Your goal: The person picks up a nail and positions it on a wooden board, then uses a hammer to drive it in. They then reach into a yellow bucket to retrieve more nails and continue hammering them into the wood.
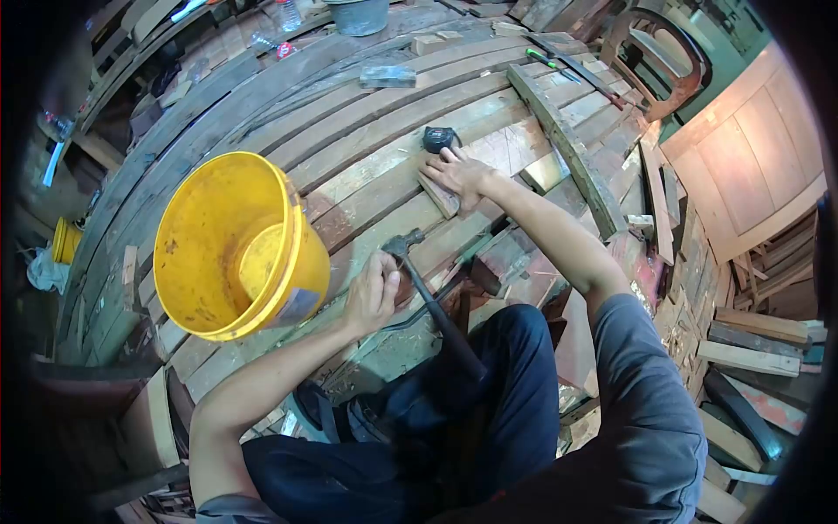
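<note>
My left hand (373, 293) is closed, its curled fingers right at the head of a hammer (425, 293). The dark handle slants down from there over my lap. My right hand (460, 177) lies palm down on a short wooden block (439, 196), fingers spread and stretched forward. Just past those fingertips is a small black rounded object, like a tape measure (441, 139). Both hands are over a slatted wooden bench (367, 131). A large yellow bucket (305, 253) stands left of my left hand, tilted in this view.
A long wooden batten (566, 148) lies across the slats at right. Beyond it are a green-handled tool (541, 58) and a saw-like long tool (580, 74). A grey block (388, 77) and a grey bucket (359, 16) are farther back. Wood offcuts (755, 341) are piled at right.
</note>
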{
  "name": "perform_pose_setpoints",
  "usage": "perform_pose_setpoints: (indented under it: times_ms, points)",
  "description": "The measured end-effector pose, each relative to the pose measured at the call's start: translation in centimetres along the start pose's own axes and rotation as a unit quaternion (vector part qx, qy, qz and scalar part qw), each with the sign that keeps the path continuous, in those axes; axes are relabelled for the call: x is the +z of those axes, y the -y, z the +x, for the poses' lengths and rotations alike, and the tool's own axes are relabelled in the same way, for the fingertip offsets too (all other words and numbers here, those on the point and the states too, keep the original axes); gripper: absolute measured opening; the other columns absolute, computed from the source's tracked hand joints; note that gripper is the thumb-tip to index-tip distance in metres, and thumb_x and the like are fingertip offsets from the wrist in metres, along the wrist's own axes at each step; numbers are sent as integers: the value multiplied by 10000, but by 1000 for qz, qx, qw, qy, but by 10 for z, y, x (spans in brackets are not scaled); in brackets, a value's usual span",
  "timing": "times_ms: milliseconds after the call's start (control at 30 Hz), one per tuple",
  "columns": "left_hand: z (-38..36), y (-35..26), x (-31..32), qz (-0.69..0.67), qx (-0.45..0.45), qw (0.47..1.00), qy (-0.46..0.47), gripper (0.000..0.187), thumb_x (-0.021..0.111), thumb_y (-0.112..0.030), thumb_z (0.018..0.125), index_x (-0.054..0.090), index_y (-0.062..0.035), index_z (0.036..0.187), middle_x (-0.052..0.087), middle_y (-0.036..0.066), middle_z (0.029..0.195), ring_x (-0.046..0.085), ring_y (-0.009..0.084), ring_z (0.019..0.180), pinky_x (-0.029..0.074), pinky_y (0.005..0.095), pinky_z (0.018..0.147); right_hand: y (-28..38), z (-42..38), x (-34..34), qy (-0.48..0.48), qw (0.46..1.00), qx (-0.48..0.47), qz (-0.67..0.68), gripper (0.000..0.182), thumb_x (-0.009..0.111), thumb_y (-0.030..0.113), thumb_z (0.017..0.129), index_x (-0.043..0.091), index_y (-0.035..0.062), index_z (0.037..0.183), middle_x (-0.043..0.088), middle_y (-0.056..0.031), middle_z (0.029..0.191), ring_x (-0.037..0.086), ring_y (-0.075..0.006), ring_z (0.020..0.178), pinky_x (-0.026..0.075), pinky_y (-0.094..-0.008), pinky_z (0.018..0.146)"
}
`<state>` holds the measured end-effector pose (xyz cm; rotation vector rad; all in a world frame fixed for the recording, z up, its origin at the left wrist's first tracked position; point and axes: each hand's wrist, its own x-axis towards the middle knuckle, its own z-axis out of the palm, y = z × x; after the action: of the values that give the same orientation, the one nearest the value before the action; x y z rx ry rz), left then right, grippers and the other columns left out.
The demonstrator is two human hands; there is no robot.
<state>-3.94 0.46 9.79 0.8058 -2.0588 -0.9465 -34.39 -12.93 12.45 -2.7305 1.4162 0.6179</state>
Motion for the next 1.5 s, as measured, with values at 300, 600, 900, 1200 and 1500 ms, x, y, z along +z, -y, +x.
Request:
perform_pose_setpoints:
  times_ms: [300, 600, 900, 1200, 1500]
  points:
    - [-6, -24, 4, -37, 15, 999, -36, 206, 453, -209, 1017, 459, -4, 1021, 515, 158, 851, 555, 287, 750, 454, 409, 715, 84, -6, -19, -89, 990, 14, 107, 1078, 838, 326, 598, 316, 39, 1496, 405, -233, 1467, 342, -461, 1359, 310, -521, 1141]
    - [6, 3, 8, 29, -33, 995, -92, 189, 461, -196, 1021, 477, -17, 1080, 571, 183, 875, 590, 343, 764, 470, 444, 727, 245, -102, 27, 32, 874, 279, 397, 673, 663, 367, 834, 433, -83, 1278, 553, -353, 1209, 617, -487, 1069, 522, -510, 919]
    - [65, -31, -25, -50, -39, 987, -150, 197, 443, -230, 1041, 479, -37, 1061, 549, 116, 826, 546, 210, 607, 441, 375, 572, 283, -111, 39, -123, 765, 266, 573, 531, 601, 145, 888, 396, -99, 1313, 634, -246, 692, 679, -364, 589, 547, -467, 542]
    - [130, -26, -22, -90, -118, 988, -39, 220, 425, -223, 1025, 503, -18, 1046, 609, 77, 949, 626, 161, 691, 493, 321, 641, 288, -167, 59, -93, 411, 124, 898, 35, 475, 42, 933, 450, 44, 909, 419, -1, 552, 425, -109, 376, 380, -270, 343]
    - [166, 71, 50, 233, -88, 968, 21, 331, 504, -202, 949, 499, 106, 1070, 630, 342, 983, 624, 494, 960, 504, 537, 881, 266, -164, 78, -196, 241, 78, 947, 92, 451, 19, 953, 416, 85, 1006, 367, 11, 629, 362, -86, 393, 353, -249, 324]
